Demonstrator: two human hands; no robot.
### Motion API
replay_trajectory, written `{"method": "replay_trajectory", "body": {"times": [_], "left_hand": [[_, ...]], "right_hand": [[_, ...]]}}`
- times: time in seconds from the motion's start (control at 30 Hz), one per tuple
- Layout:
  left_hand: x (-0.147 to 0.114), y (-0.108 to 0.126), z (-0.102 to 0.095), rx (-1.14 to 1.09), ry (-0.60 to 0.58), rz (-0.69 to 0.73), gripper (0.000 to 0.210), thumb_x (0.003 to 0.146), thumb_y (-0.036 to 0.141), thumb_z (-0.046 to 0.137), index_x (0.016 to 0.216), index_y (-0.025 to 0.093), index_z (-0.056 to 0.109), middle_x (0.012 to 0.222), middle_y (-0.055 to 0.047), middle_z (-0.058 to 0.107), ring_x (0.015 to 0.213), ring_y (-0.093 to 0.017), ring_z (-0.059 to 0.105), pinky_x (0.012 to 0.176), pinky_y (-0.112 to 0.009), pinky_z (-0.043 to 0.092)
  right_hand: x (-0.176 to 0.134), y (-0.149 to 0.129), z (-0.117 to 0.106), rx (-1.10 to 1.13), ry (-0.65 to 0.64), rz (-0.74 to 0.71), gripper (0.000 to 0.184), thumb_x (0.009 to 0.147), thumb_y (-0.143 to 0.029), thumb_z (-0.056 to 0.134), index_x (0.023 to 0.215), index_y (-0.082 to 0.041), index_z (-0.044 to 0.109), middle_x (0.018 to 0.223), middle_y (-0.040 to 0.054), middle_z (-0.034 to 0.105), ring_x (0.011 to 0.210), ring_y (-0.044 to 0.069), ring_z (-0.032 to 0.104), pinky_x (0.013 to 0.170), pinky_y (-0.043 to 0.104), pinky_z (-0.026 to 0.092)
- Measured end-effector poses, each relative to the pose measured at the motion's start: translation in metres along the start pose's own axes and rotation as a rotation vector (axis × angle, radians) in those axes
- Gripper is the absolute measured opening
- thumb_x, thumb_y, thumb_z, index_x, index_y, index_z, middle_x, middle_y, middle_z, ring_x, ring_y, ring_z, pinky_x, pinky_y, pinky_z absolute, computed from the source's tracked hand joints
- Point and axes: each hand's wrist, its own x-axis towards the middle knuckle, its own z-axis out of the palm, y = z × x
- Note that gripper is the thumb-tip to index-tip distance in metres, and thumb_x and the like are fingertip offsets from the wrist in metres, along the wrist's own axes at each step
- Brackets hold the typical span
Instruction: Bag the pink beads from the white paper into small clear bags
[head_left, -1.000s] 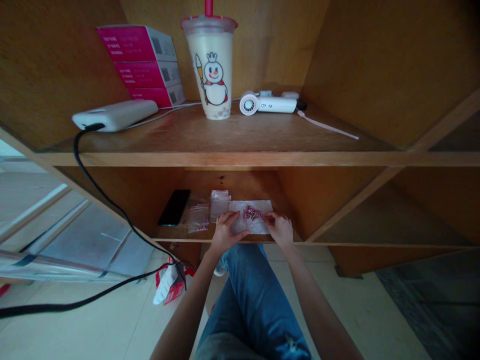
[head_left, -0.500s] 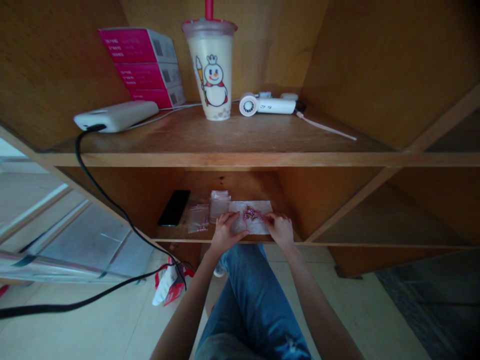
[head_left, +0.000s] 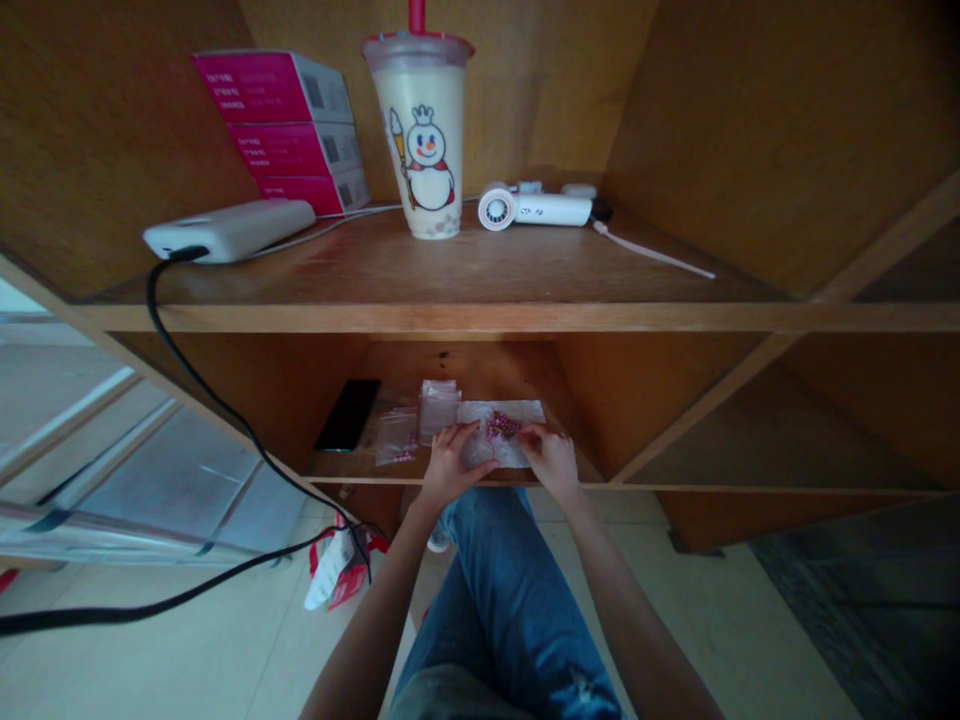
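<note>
Left hand [head_left: 450,465] and right hand [head_left: 551,460] lie on either side of a pile of small beads [head_left: 504,425], just below the centre of the frame. At the left edge, pale framed panels [head_left: 187,480] stand beside a light tiled floor [head_left: 247,620], and a wooden cabinet [head_left: 480,318] spans the rest. Its lower shelf [head_left: 367,468] bears, from left to right, a black phone [head_left: 349,415], a clear bag [head_left: 395,437] with a few pink beads inside, a group of clear bags [head_left: 440,408] and a white sheet [head_left: 531,408] under the pile.

The left hand has its thumb and fingers apart, touching the sheet's left part. The right hand bends its thumb and fingertips in close at the pile's right edge; whether a bead is pinched there is too small to tell.

Across the upper part of the frame, a smooth white device [head_left: 232,230] takes a thick black cable [head_left: 196,362] at its left end. Behind it are glossy magenta boxes [head_left: 274,120], stacked three high with white ends. Next come a tall, tapered plastic cup [head_left: 424,150], printed with a snowman, and a white handheld fan [head_left: 540,210] with a round grille and pink strap [head_left: 652,250].
</note>
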Motion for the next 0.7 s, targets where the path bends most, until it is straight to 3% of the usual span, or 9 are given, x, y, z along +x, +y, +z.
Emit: {"method": "replay_trajectory", "body": {"times": [0.2,0.33,0.5,0.7], "left_hand": [[0.001,0.000,0.000,-0.004,-0.003,0.018,0.061,0.067,0.048,0.065,0.119,0.022,0.047,0.110,-0.007,0.056,0.104,-0.024,0.048,0.090,-0.039,0.037],[0.001,0.000,0.000,-0.005,0.002,0.014,0.061,0.067,0.048,0.066,0.119,0.022,0.047,0.110,-0.008,0.056,0.103,-0.024,0.049,0.089,-0.040,0.037],[0.000,0.001,0.000,-0.006,0.012,-0.002,0.060,0.066,0.048,0.066,0.117,0.021,0.049,0.108,-0.008,0.057,0.102,-0.024,0.050,0.088,-0.040,0.038],[0.000,0.002,-0.001,-0.012,0.010,-0.013,0.058,0.066,0.046,0.067,0.116,0.021,0.049,0.107,-0.008,0.057,0.103,-0.025,0.050,0.089,-0.041,0.037]], "right_hand": [[-0.002,-0.023,0.012,0.195,-0.053,-0.146,0.019,0.082,-0.033,0.048,0.083,-0.023,0.064,0.082,0.0012,0.068,0.079,0.016,0.061,0.072,0.026,0.041],[0.001,-0.019,0.012,0.271,-0.070,-0.195,0.021,0.083,-0.034,0.047,0.086,-0.023,0.065,0.087,0.0010,0.068,0.082,0.016,0.061,0.074,0.025,0.042],[0.003,0.000,-0.002,0.117,0.004,-0.064,0.019,0.081,-0.032,0.048,0.086,-0.024,0.065,0.082,0.0001,0.068,0.072,0.015,0.061,0.070,0.026,0.042],[-0.001,0.006,-0.008,-0.099,-0.014,0.000,0.019,0.079,-0.036,0.051,0.084,-0.025,0.066,0.076,0.0022,0.068,0.076,0.017,0.061,0.073,0.028,0.039]]}}
